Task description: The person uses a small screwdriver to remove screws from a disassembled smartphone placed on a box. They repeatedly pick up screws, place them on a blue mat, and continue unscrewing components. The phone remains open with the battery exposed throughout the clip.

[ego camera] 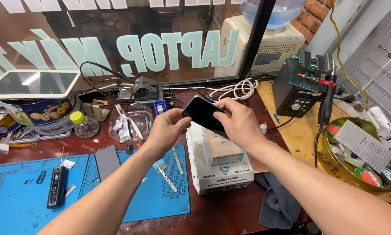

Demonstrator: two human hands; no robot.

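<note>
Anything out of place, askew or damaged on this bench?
Nothing looks damaged or spilled. Both hands, left hand and right hand, hold a dark phone above the white heating plate. A grey cloth hangs crumpled over the table edge.

Open air above the white heating machine (219, 167); cluttered blue mat (139, 204) left, soldering station (300, 89) right.

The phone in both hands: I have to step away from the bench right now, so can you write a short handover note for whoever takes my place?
Left hand: fingers grip the left end of the dark phone.
Right hand: holds its right end; something small and brass-coloured shows between the fingers, too hidden to name.
The phone is held in the air, tilted, over the white heating plate machine.
A second phone and metal pry tools lie on the blue mat.
Done: phone picked up. Left: the pictures do not show whether it has been opened.
</note>
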